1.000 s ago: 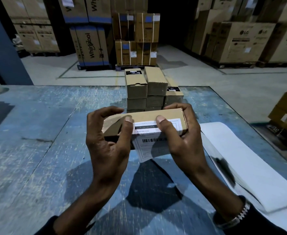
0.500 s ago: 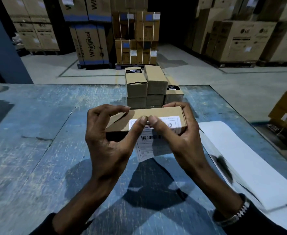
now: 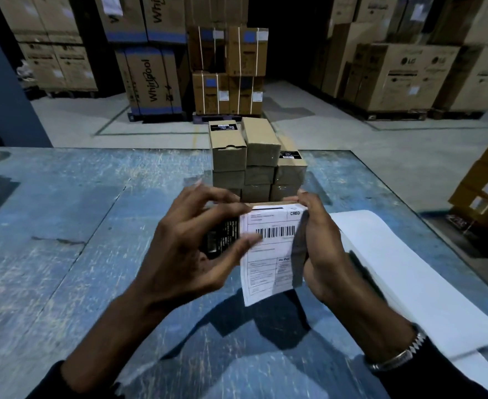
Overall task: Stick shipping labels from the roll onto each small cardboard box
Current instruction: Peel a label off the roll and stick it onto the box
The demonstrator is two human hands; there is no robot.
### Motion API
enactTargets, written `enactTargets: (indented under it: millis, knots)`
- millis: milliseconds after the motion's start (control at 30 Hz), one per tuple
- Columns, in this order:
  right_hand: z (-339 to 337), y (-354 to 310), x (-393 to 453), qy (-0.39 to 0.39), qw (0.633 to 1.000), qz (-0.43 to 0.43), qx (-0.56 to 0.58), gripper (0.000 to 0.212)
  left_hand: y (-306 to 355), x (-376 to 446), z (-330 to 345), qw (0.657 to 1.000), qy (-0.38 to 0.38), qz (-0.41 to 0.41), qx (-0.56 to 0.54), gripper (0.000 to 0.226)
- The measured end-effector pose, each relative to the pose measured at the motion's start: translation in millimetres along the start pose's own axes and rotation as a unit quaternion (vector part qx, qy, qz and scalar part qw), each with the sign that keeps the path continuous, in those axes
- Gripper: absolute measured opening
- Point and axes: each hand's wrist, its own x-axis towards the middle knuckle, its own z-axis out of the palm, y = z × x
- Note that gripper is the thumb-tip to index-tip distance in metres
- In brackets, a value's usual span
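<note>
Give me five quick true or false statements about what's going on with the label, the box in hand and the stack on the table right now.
1. Both hands hold the small box above the blue table. True.
2. The shipping label is blank white. False: it carries a barcode and printed text.
3. The left hand has its thumb on the label near the barcode. True.
4. The stack of small boxes stands to the left of the hands, at the table's left edge. False: it stands straight behind the held box, toward the far edge.
5. The white liner strip lies on the table beside the right hand. True.
</note>
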Motion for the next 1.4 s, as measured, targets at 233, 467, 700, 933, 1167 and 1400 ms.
enactTargets:
  millis: [233, 467, 700, 933, 1167, 1400]
  knots:
    - [-14, -3, 11, -0.037, 0.997, 0.055, -0.047, 0.059, -22, -13, 2, 0.965, -0.229, 0.025, 0.124, 0.121]
    - [-22, -10, 15, -0.096, 0.989, 0.061, -0.098, 0.062, -26, -12, 0, 0.966, -0.209, 0.060, 0.138, 0.107]
    - [-52, -28, 20, -0.216, 0.969, 0.011, -0.121, 0.036, -23, -9, -5, 0.981, -0.171, 0.003, -0.087, 0.083]
    - [-57, -34, 15, -0.311, 0.943, -0.042, -0.111, 0.056, -17, -4, -15, 0.935, -0.158, -0.156, -0.275, 0.054]
    - [-71, -38, 10, -0.382, 0.883, -0.151, -0.228, 0.089, -30, -6, -21, 0.887, -0.130, -0.272, -0.351, 0.034]
    - [-66, -33, 8, -0.278, 0.919, -0.187, -0.208, 0.073, -28, 2, -29, 0.857, -0.152, -0.302, -0.389, 0.060]
